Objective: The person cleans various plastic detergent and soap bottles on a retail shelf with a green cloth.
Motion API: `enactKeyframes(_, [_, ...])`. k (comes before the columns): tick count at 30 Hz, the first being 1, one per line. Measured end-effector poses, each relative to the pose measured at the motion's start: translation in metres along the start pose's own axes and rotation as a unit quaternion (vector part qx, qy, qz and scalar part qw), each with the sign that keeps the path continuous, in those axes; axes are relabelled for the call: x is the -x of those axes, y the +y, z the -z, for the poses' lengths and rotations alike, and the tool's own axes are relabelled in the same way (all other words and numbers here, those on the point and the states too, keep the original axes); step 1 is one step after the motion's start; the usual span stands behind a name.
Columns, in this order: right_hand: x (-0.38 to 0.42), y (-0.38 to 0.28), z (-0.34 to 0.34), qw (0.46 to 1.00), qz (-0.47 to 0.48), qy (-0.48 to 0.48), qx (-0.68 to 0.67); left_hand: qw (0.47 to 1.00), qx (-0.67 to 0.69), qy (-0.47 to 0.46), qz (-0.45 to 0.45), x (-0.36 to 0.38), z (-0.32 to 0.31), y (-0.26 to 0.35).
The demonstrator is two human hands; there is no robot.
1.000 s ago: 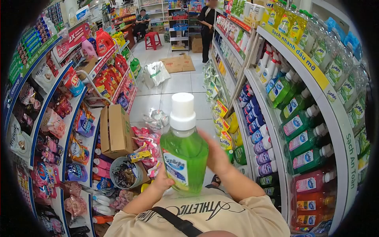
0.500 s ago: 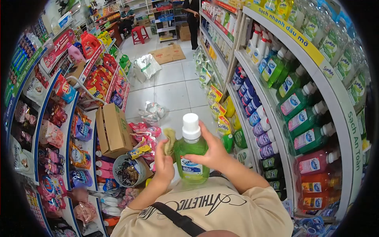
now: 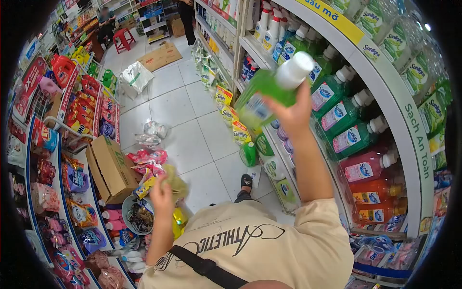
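My right hand (image 3: 292,110) is closed around a green bottle of Sunlight cleaner (image 3: 256,103) with a white cap. The bottle is tilted and slightly blurred, held up in front of the right-hand shelf. Behind and beside it, similar green cleaner bottles (image 3: 347,139) stand in a row. Lower and to the left, my left hand (image 3: 162,196) grips a crumpled yellowish-green cloth (image 3: 176,183), above the floor near a grey bucket (image 3: 129,206).
An open cardboard box (image 3: 109,169) and pink packets (image 3: 147,161) crowd the left side. Plastic bags (image 3: 136,77) and flattened cardboard (image 3: 159,56) lie on the tiled floor. A red stool (image 3: 123,40) and two people are farther back. Shelves line both sides.
My right hand has carried the bottle up and right, away from my chest toward the shelf. My left hand and the cloth have come away from the bottle, down to the left. The view has turned right.
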State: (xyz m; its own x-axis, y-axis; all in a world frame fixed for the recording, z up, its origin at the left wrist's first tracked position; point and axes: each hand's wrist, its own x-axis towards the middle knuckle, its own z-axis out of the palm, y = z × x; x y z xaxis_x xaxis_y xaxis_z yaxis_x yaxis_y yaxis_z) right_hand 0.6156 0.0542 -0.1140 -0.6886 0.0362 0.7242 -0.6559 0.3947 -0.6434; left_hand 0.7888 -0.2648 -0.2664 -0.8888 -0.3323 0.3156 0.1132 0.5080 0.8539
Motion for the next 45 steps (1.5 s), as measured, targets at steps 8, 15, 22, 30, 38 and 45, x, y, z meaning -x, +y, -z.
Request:
enactKeyframes(8, [-0.071, 0.123, 0.040, 0.932, 0.098, 0.157, 0.312, 0.994, 0.083, 0.072, -0.021, -0.010, 0.023, -0.011])
enactKeyframes(15, [-0.075, 0.197, 0.050, 0.902, 0.064, 0.151, 0.400, 0.989, -0.009, 0.074, -0.126, -0.008, 0.030, -0.001])
enactKeyframes(22, [-0.096, 0.216, 0.044, 0.888, -0.049, 0.169, 0.426, 0.987, -0.014, 0.130, -0.089, -0.015, 0.018, 0.006])
enactKeyframes(30, [-0.106, 0.218, 0.049, 0.859, -0.154, 0.150, 0.464, 0.983, -0.079, -0.137, -0.097, -0.023, 0.002, 0.041])
enactKeyframes(38, [-0.097, 0.208, 0.051, 0.870, -0.155, 0.015, 0.468, 0.979, -0.076, -0.177, -0.069, -0.017, 0.003, 0.034])
enactKeyframes(45, [0.049, 0.206, 0.009, 0.971, -0.032, -0.058, 0.228, 0.974, -0.107, -0.196, -0.029, -0.016, 0.003, 0.020])
